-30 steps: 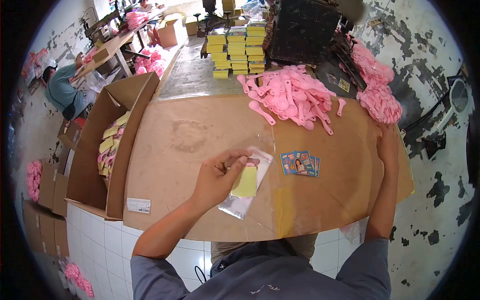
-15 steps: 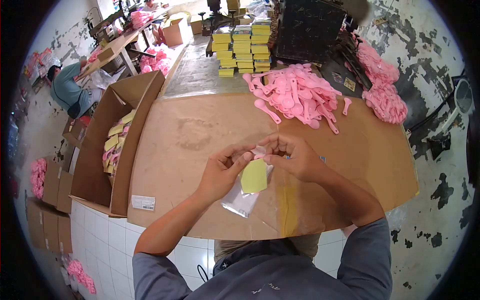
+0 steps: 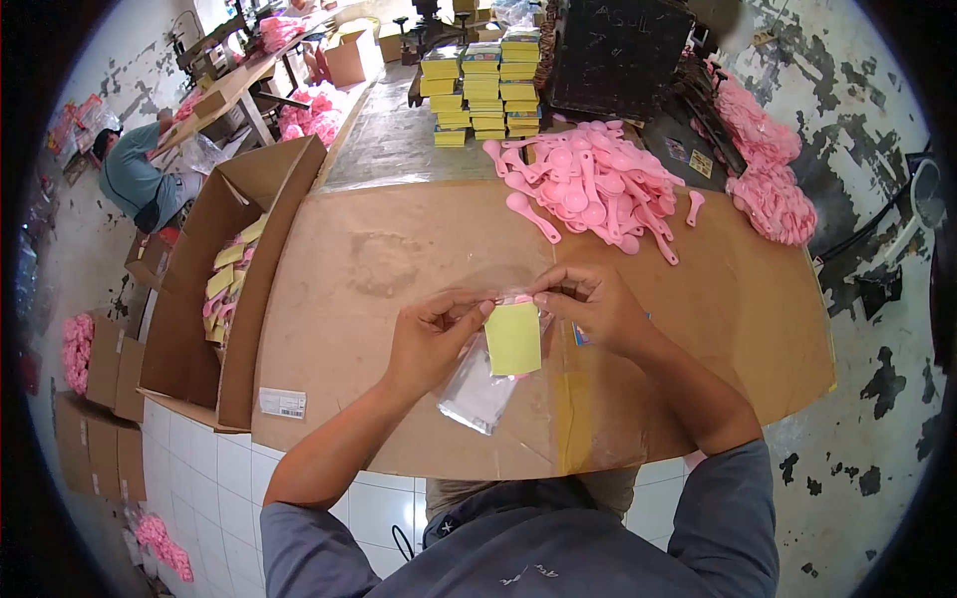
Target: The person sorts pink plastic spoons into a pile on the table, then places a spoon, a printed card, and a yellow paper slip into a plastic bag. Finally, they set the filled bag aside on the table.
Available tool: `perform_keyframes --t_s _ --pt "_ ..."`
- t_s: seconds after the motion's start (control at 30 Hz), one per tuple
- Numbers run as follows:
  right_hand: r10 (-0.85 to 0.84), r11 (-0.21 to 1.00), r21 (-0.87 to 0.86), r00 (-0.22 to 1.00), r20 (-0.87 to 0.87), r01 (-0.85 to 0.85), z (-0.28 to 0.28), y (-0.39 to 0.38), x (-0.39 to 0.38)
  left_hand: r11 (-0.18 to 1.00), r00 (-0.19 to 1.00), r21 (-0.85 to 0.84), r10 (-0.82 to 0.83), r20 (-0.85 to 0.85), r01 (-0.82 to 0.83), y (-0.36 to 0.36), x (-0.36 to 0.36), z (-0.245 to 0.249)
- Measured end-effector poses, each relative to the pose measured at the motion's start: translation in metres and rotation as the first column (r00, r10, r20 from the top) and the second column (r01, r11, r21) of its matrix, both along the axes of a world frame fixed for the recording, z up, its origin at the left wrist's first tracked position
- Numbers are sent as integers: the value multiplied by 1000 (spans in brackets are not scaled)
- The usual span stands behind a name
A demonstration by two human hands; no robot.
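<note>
— Cardboard-topped table [image 3: 379,259]: what is held above it?
— A clear bag [image 3: 477,397], a yellow card [image 3: 513,339] against it, is pinched at its mouth by the left hand [image 3: 429,344] and right hand [image 3: 593,309]. Filling seems under way; next, the mouth must be held open. Pink spoons [image 3: 588,189] are heaped beyond.

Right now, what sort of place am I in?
Probably a small packing workshop: a heap of pink plastic spoons lies on the cardboard-covered table, an open carton holds filled packets, and the left hand and right hand pinch a clear bag with a yellow card.
</note>
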State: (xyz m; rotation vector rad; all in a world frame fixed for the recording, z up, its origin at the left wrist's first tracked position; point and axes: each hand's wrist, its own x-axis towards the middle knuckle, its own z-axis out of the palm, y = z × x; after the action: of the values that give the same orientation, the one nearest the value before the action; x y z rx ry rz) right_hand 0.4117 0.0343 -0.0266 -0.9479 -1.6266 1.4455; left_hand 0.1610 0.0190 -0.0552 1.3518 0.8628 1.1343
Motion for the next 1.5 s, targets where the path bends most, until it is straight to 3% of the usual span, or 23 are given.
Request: perform_keyframes --t_s 0.33,0.43,0.63,0.83,1.03,1.13,1.33,1.43,1.5 --pt "14 993 115 1000 -13 -13 -10 4 9 994 996 101 -30 -89 39 6 -11 -10" --pt "21 977 212 1000 21 -25 -14 8 12 976 987 211 -26 -157 59 8 -14 -9" --pt "25 984 175 997 71 -37 -13 9 16 999 999 8 -48 -9 48 7 -11 -7" --pt "51 996 72 998 -40 -48 -18 7 10 999 995 -17 -39 -93 38 7 -8 -6" --pt "20 998 63 999 -32 -17 -22 5 7 997 1000 -72 -6 -12 5 7 -6 -4" --pt "182 983 7 981 59 -183 -11 1 4 997 1000 -80 4 12 -3 6 -7 2" --pt "168 985 -41 986 18 -167 -14 2 4 997 984 -65 59 170 -48 1 3 12" --pt "173 985 5 985 -10 -173 -9 2 4 987 988 -56 -152 -38 150 5 -7 -1" --pt "165 984 70 986 -34 -162 -2 1 6 963 967 -142 -242 -79 229 9 -15 -3"
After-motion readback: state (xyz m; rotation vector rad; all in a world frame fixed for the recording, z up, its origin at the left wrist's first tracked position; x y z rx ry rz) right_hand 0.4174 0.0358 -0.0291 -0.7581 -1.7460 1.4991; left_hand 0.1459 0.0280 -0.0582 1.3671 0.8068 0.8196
